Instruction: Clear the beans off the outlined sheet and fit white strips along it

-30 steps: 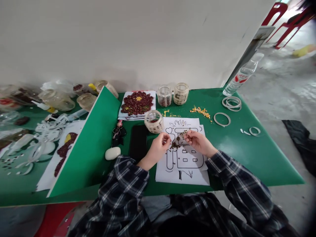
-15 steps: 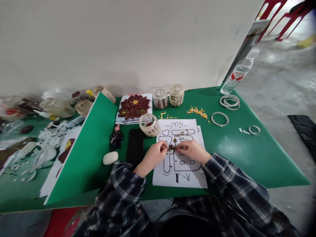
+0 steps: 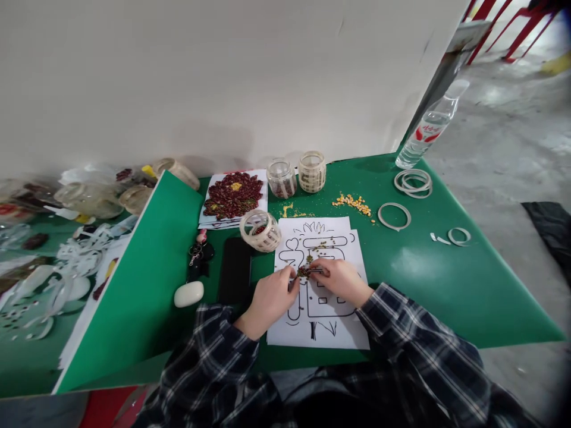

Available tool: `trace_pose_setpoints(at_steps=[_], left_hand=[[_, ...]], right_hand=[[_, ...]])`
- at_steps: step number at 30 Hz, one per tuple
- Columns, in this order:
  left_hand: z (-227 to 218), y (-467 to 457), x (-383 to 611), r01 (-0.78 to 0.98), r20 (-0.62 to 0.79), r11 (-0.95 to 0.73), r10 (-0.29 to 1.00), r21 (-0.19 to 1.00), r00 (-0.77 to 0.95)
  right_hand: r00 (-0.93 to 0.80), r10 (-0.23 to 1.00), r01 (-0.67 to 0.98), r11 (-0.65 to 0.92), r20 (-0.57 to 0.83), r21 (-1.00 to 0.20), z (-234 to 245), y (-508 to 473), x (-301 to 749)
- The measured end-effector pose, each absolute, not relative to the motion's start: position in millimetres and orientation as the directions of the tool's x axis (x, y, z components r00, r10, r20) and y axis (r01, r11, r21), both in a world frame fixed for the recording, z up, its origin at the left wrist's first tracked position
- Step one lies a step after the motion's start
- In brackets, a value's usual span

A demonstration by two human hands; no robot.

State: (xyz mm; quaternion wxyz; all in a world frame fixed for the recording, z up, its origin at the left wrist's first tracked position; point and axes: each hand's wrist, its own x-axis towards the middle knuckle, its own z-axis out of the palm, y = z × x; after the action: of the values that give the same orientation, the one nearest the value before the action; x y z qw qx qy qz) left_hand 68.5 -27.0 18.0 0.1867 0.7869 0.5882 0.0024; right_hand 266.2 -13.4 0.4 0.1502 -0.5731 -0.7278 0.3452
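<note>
Your left hand (image 3: 269, 297) and right hand (image 3: 339, 279) meet, fingers apparently pinching seeds (image 3: 304, 272) — the outline sheet (image 3: 328, 333) is mostly unfilled.

Green table (image 3: 446, 279), black-outlined white sheet (image 3: 332, 333), dark plaid sleeves (image 3: 419, 339).

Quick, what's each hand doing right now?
Left hand: fingers curled at the beans on the paper; holding any, cannot tell.
Right hand: curled at the same beans; cannot tell either.

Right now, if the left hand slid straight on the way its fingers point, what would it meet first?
Probably the seed pile on the printed sheet, right before the left hand; the right hand sits just beyond.
</note>
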Motion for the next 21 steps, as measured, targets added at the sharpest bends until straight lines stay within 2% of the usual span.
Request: trace_pose_setpoints(at_steps=[9, 11, 13, 15, 17, 19, 21], left_hand=[[14, -26, 65, 0.908, -0.28, -0.228, 0.9, 0.352, 0.334], [13, -26, 64, 0.892, -0.274, -0.2, 0.904, 0.406, 0.328], [12, -26, 63, 0.845, -0.243, -0.141, 0.922, 0.516, 0.302], [13, -25, 62, 0.714, -0.219, -0.035, 0.94, 0.7, 0.261], [13, -23, 62, 0.453, -0.293, 0.156, 0.923, 0.878, 0.251], [15, -19, 63, 0.14, -0.416, 0.391, 0.855, 0.91, 0.309], [17, -15, 64, -0.081, -0.491, 0.557, 0.784, 0.827, 0.379]], right_hand=[[-0.322, 0.931, 0.744, 0.137, -0.171, -0.654, 2, -15, 263], [-0.32, 0.931, 0.752, 0.138, -0.174, -0.644, 2, -15, 262], [-0.323, 0.929, 0.76, 0.142, -0.179, -0.635, 3, -14, 263], [-0.339, 0.923, 0.763, 0.155, -0.183, -0.628, 3, -14, 263], [-0.354, 0.915, 0.772, 0.168, -0.194, -0.613, 4, -14, 263], [-0.363, 0.909, 0.788, 0.181, -0.205, -0.589, 4, -15, 263], [-0.367, 0.905, 0.809, 0.198, -0.213, -0.554, 4, -15, 262]])
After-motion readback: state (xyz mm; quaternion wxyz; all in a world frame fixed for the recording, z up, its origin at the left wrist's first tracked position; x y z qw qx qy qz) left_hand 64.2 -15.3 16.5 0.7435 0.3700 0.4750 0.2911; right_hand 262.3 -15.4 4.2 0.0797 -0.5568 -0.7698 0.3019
